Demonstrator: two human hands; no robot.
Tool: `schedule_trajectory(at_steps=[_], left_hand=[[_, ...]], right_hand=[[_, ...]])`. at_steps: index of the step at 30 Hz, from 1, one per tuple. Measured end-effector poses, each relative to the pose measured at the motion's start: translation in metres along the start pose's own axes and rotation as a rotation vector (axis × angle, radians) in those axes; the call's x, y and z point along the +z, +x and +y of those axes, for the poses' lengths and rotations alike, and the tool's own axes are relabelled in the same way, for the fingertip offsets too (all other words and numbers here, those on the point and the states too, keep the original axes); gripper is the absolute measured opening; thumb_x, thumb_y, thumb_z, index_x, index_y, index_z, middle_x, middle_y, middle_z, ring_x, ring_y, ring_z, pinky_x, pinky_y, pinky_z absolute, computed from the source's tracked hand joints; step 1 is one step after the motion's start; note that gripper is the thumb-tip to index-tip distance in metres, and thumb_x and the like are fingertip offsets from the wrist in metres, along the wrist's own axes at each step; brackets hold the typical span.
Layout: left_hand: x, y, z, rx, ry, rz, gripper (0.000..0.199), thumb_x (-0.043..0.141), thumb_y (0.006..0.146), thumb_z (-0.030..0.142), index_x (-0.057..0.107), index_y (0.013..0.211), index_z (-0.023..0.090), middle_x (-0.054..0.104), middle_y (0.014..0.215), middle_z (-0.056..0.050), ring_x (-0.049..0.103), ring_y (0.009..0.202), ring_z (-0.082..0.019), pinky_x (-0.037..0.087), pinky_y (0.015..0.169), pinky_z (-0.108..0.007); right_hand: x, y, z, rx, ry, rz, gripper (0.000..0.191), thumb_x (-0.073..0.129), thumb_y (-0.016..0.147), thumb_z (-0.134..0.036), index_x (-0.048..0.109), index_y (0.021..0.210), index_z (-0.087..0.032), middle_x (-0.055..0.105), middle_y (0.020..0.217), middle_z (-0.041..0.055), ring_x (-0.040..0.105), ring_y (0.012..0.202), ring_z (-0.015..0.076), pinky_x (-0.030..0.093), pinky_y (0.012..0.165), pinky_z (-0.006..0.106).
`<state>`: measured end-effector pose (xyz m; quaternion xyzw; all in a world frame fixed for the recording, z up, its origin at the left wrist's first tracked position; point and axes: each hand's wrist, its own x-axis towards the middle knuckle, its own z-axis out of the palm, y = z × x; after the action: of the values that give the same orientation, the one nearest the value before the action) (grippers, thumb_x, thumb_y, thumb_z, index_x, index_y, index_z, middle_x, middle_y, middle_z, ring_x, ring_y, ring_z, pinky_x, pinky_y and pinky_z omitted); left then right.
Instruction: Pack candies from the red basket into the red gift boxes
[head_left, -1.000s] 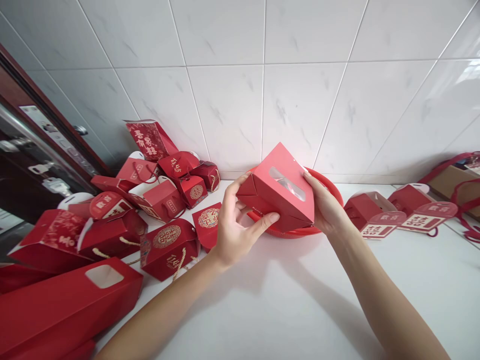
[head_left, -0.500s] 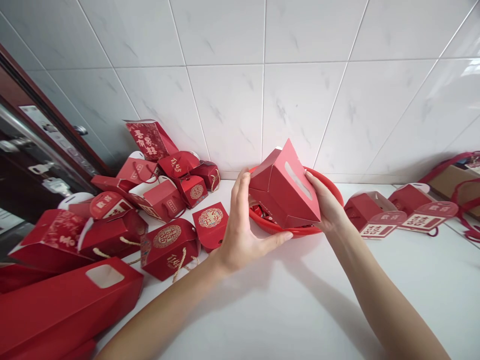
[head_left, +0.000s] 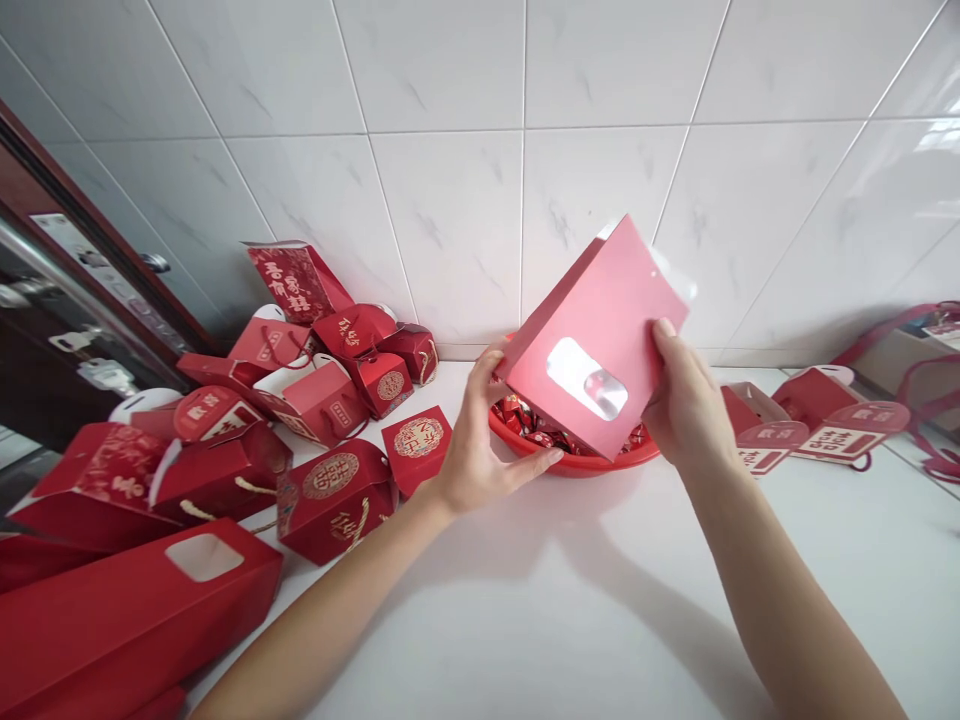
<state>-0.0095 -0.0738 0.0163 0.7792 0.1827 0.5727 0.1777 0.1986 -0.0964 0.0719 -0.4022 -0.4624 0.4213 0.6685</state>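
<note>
A red box [head_left: 547,335] with a clear oval window is tilted in the air over a red basin [head_left: 592,466]. Red-wrapped candies [head_left: 541,432] show in the basin below it. My right hand [head_left: 686,400] grips the box's right side, thumb on the front face and the other fingers mostly hidden behind. At the box's lower left corner is my left hand [head_left: 480,445], its fingers upright against the edge and its thumb stretched out below. Something round and reddish shows through the window.
Several red gift boxes [head_left: 337,490] crowd the left of the white table [head_left: 570,620]. Two more boxes [head_left: 821,400] stand at the right, near a pink ribbon [head_left: 926,400]. A tiled wall [head_left: 450,230] rises behind, and a dark door with keys [head_left: 105,375] is at far left.
The box has been turned and raised, so its windowed face now points toward me. My right hand has shifted right with it; more candies show in the basin.
</note>
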Motion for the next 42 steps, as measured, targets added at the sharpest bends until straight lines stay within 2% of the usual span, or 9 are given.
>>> schedule_trajectory(at_steps=[3,6,12,19,24,32,37,40,42], left_hand=[[-0.006,0.0,-0.003,-0.139,-0.09,-0.082,0.089,0.076,0.083,0.023,0.026,0.156,0.031,0.048,0.153,-0.015,0.055,0.135,-0.03,0.048,0.113,-0.05],[-0.018,0.004,-0.007,-0.187,-0.191,-0.127,0.079,0.073,0.082,0.027,0.037,0.153,0.032,0.051,0.153,-0.012,0.053,0.137,-0.031,0.043,0.117,-0.053],[-0.041,0.019,0.004,-0.326,-0.39,-0.05,0.067,0.076,0.08,0.051,0.056,0.141,0.029,0.064,0.141,-0.009,0.06,0.131,-0.032,0.05,0.111,-0.047],[-0.04,0.024,0.031,-0.526,-0.355,-0.056,0.037,0.078,0.085,0.039,0.069,0.116,0.021,0.077,0.118,-0.01,0.072,0.111,-0.031,0.063,0.09,-0.042],[-0.045,0.025,0.032,-0.516,-0.327,-0.127,0.039,0.078,0.085,0.039,0.071,0.119,0.022,0.077,0.118,-0.009,0.075,0.105,-0.029,0.064,0.088,-0.042],[-0.042,0.022,0.032,-0.507,-0.321,-0.162,0.034,0.077,0.085,0.034,0.068,0.116,0.022,0.079,0.109,-0.007,0.076,0.094,-0.026,0.063,0.08,-0.036],[-0.043,0.019,0.03,-0.466,-0.318,-0.176,0.054,0.074,0.088,0.032,0.054,0.138,0.028,0.078,0.109,-0.004,0.075,0.087,-0.019,0.061,0.072,-0.026],[-0.043,0.018,0.026,-0.379,-0.167,-0.146,0.036,0.069,0.091,0.031,0.065,0.126,0.024,0.078,0.101,-0.004,0.072,0.074,-0.014,0.057,0.061,-0.02],[-0.042,0.019,0.024,-0.309,-0.08,-0.125,0.023,0.069,0.091,0.027,0.073,0.113,0.022,0.079,0.098,-0.003,0.069,0.067,-0.011,0.056,0.059,-0.018]], right_hand=[[-0.004,-0.004,-0.01,-0.185,-0.046,0.055,0.033,0.071,0.085,-0.06,0.072,0.103,-0.032,0.077,0.104,0.0014,0.071,0.106,0.028,0.061,0.078,0.036],[-0.005,-0.009,-0.021,-0.249,-0.092,-0.015,0.033,0.074,0.085,-0.057,0.072,0.109,-0.034,0.076,0.113,0.0018,0.071,0.107,0.027,0.06,0.078,0.035],[-0.006,-0.015,-0.026,-0.118,-0.24,-0.284,0.031,0.072,0.088,-0.053,0.073,0.105,-0.028,0.077,0.096,0.0041,0.073,0.08,0.0233,0.058,0.06,0.03],[-0.003,-0.018,-0.02,-0.016,-0.335,-0.587,0.037,0.061,0.098,-0.045,0.066,0.131,-0.027,0.074,0.118,0.007,0.072,0.088,0.0212,0.06,0.064,0.028],[-0.009,-0.016,-0.023,0.027,-0.34,-0.703,0.037,0.062,0.098,-0.042,0.067,0.132,-0.028,0.072,0.126,0.0072,0.071,0.104,0.0246,0.062,0.084,0.035],[-0.015,-0.009,-0.02,0.054,-0.321,-0.706,0.025,0.066,0.095,-0.04,0.073,0.082,-0.02,0.073,0.078,0.002,0.068,0.068,0.0146,0.056,0.058,0.024],[-0.016,-0.004,-0.019,0.14,-0.276,-0.802,0.024,0.069,0.093,-0.039,0.073,0.086,-0.016,0.074,0.081,0.0037,0.07,0.072,0.0162,0.059,0.063,0.027],[-0.017,-0.002,-0.016,0.144,-0.26,-0.842,0.024,0.066,0.096,-0.038,0.074,0.091,-0.016,0.073,0.083,0.0036,0.071,0.079,0.0177,0.061,0.069,0.029],[-0.017,-0.002,-0.013,0.097,-0.305,-0.805,0.025,0.065,0.096,-0.038,0.073,0.111,-0.018,0.075,0.091,0.0044,0.07,0.077,0.0173,0.06,0.066,0.029]])
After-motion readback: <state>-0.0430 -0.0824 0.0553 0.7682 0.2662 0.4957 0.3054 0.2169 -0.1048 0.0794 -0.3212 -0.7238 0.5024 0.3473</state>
